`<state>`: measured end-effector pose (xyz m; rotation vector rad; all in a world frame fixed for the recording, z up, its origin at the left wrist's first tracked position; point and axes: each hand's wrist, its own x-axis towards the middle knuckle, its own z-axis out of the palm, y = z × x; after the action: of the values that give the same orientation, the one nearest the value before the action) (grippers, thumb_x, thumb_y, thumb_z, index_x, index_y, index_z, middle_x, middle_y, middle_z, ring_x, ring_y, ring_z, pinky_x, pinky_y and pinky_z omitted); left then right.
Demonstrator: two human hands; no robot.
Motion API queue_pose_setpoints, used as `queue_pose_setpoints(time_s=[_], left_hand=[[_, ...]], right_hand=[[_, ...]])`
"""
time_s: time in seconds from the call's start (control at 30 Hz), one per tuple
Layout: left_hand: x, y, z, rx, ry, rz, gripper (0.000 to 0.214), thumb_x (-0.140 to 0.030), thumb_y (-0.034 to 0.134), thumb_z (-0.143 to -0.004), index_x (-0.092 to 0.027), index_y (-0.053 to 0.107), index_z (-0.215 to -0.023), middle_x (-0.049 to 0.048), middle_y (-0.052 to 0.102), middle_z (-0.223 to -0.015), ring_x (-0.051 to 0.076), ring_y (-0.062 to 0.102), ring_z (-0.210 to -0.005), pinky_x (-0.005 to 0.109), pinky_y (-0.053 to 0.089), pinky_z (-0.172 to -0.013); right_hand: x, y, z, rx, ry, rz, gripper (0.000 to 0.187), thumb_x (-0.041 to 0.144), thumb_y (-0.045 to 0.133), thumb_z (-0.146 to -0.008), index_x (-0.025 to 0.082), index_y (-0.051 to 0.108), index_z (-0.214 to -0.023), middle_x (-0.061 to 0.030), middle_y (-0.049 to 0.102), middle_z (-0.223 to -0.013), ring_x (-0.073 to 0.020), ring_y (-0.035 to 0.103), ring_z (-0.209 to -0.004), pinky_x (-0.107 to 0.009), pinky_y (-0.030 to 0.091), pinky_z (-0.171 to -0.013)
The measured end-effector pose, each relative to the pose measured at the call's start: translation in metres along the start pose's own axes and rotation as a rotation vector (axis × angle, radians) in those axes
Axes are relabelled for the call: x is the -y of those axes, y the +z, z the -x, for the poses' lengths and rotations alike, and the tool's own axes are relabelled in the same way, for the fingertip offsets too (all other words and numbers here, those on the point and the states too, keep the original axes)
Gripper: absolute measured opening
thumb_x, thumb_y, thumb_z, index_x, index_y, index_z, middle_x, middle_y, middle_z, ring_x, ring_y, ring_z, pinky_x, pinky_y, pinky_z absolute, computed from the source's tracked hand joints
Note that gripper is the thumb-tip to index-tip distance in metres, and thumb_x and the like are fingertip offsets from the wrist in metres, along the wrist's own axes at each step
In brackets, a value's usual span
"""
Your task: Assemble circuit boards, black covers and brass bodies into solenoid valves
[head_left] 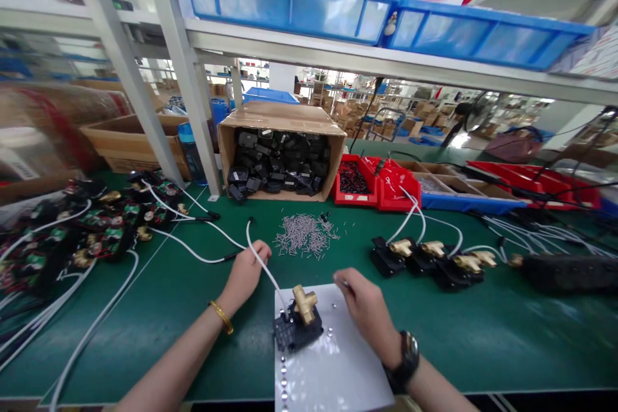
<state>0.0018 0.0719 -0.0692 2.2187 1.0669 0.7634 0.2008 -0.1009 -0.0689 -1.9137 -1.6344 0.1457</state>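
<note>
A black plastic housing (299, 333) with a brass tee fitting (304, 304) lies on a white sheet (338, 367) in front of me. From it a white cable (263, 264) curves up and passes over my left hand (246, 270). That hand rests on the green table with its fingers curled together; what they hold, if anything, is hidden. My right hand (364, 309) hovers over the sheet's upper right edge, its fingertips pinched. Whatever is between those fingertips is too small to name. Small shiny round pieces (283, 370) lie along the sheet's left side and near the housing.
Beyond the hands lies a pile of small screws (306, 234). Behind it stands a cardboard box (282, 116) of black housings, beside red bins (355, 196). Opened units (120, 225) with cables crowd the left; several brass-fitted units (434, 261) sit right. A shelf (309, 59) crosses above.
</note>
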Motion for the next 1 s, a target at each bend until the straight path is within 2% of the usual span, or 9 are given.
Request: queue_pose_setpoints(time_s=[0.07,0.13,0.27,0.37,0.5,0.63,0.73,0.83,1.0], left_hand=[[-0.006,0.008,-0.006,0.058,0.058,-0.062,0.009,-0.018,0.045,-0.084,-0.020,0.053,-0.082,-0.0026,0.057,-0.069,0.013,0.055,-0.063,0.022,0.040,-0.059],[-0.011,0.014,-0.012,0.092,0.094,-0.141,0.012,-0.011,0.051,-0.078,-0.020,0.053,-0.084,-0.0015,0.058,-0.074,0.014,0.055,-0.069,0.023,0.039,-0.062],[-0.018,0.024,-0.022,0.153,0.124,-0.285,0.011,-0.007,0.054,-0.077,-0.017,0.054,-0.074,-0.0006,0.056,-0.073,0.016,0.054,-0.075,0.027,0.041,-0.067],[-0.021,0.029,-0.022,0.162,0.122,-0.354,0.014,-0.006,0.046,-0.082,-0.014,0.055,-0.077,0.0014,0.055,-0.078,0.017,0.053,-0.080,0.031,0.043,-0.071],[-0.017,0.028,-0.016,0.132,0.136,-0.376,0.021,-0.004,0.037,-0.085,-0.015,0.055,-0.085,0.0066,0.057,-0.087,0.020,0.051,-0.087,0.032,0.042,-0.076],[-0.008,0.022,-0.014,0.087,0.138,-0.373,0.016,-0.010,0.040,-0.086,-0.017,0.053,-0.093,0.0059,0.058,-0.090,0.019,0.050,-0.086,0.030,0.040,-0.079],[-0.010,0.021,-0.018,0.095,0.156,-0.388,0.009,-0.014,0.051,-0.082,-0.020,0.056,-0.087,0.0043,0.058,-0.088,0.020,0.049,-0.087,0.031,0.038,-0.079],[-0.017,0.024,-0.024,0.089,0.127,-0.397,0.004,-0.016,0.058,-0.077,-0.020,0.057,-0.079,0.0049,0.057,-0.084,0.022,0.048,-0.087,0.033,0.036,-0.076],[-0.021,0.029,-0.027,0.047,0.035,-0.336,0.006,-0.015,0.058,-0.076,-0.017,0.056,-0.071,0.0077,0.056,-0.078,0.026,0.047,-0.086,0.038,0.034,-0.075]], right_hand=[[-0.015,0.000,-0.035,0.019,0.067,0.006,0.015,0.019,0.048,-0.086,0.019,0.060,-0.094,-0.0060,0.064,-0.091,-0.0200,0.060,-0.086,-0.029,0.046,-0.076],[-0.026,0.005,-0.063,0.079,0.089,0.008,0.013,0.015,0.059,-0.078,0.020,0.062,-0.089,-0.0042,0.063,-0.089,-0.0202,0.060,-0.086,-0.029,0.045,-0.076],[-0.034,0.019,-0.088,0.179,0.147,-0.014,0.003,0.015,0.063,-0.075,0.016,0.060,-0.074,-0.0005,0.060,-0.078,-0.0182,0.057,-0.078,-0.032,0.043,-0.073],[-0.031,0.022,-0.085,0.192,0.184,-0.070,0.005,0.014,0.060,-0.077,0.015,0.056,-0.074,-0.0002,0.056,-0.080,-0.0172,0.054,-0.078,-0.035,0.042,-0.074],[-0.016,0.012,-0.068,0.169,0.229,-0.252,0.007,0.013,0.050,-0.079,0.018,0.051,-0.075,-0.0007,0.052,-0.077,-0.0155,0.050,-0.073,-0.029,0.039,-0.070],[0.005,0.007,-0.042,0.268,0.305,-0.537,0.011,0.026,0.040,-0.084,0.020,0.049,-0.087,0.0050,0.041,-0.063,-0.0098,0.036,-0.047,-0.022,0.032,-0.044],[0.016,0.009,-0.029,0.400,0.355,-0.693,0.014,0.030,0.042,-0.082,0.019,0.049,-0.087,0.0087,0.031,-0.055,-0.0080,0.026,-0.039,-0.020,0.024,-0.035],[0.020,0.011,-0.028,0.453,0.360,-0.753,0.015,0.027,0.049,-0.077,0.018,0.051,-0.088,0.0069,0.038,-0.061,-0.0070,0.030,-0.042,-0.018,0.025,-0.035],[0.020,0.015,-0.034,0.384,0.309,-0.693,0.010,0.015,0.056,-0.067,0.016,0.058,-0.077,0.0042,0.050,-0.064,-0.0084,0.042,-0.052,-0.019,0.032,-0.046]])
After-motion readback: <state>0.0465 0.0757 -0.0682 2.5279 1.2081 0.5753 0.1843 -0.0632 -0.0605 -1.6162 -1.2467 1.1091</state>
